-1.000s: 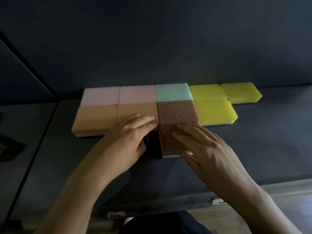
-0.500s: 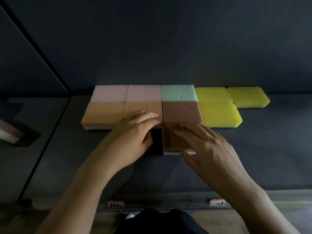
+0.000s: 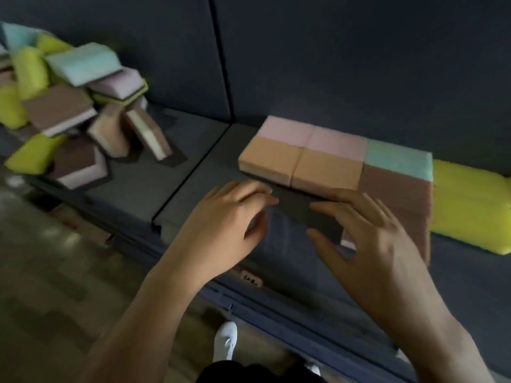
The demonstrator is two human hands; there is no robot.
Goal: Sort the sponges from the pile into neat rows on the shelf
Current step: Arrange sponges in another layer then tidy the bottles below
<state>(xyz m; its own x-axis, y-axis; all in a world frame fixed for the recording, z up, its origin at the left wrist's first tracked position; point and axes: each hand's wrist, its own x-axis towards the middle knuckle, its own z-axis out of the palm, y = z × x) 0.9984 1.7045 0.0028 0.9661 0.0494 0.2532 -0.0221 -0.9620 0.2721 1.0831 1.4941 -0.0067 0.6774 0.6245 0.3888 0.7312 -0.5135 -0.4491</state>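
Observation:
Sorted sponges lie in rows on the dark shelf (image 3: 193, 194): two pink sponges (image 3: 312, 134) at the back, two orange sponges (image 3: 298, 165) in front of them, a teal sponge (image 3: 398, 158), brown sponges (image 3: 398, 194) and yellow sponges (image 3: 470, 197) to the right. The loose pile of sponges (image 3: 69, 100) lies on the shelf at the far left. My left hand (image 3: 224, 225) hovers in front of the orange sponges, fingers relaxed, holding nothing. My right hand (image 3: 367, 239) is spread in front of the brown sponges, also holding nothing. The view is motion-blurred.
A dark back wall (image 3: 331, 64) runs behind the shelf. A seam (image 3: 190, 172) divides the shelf surface between pile and rows. The shelf's front edge carries a small label (image 3: 251, 278). Below it are the floor and a white shoe (image 3: 226, 338).
The view has swung left, bringing the pile into sight. Both hands have come off the sponges and drawn back toward the shelf's front; the near brown sponge stays in the row.

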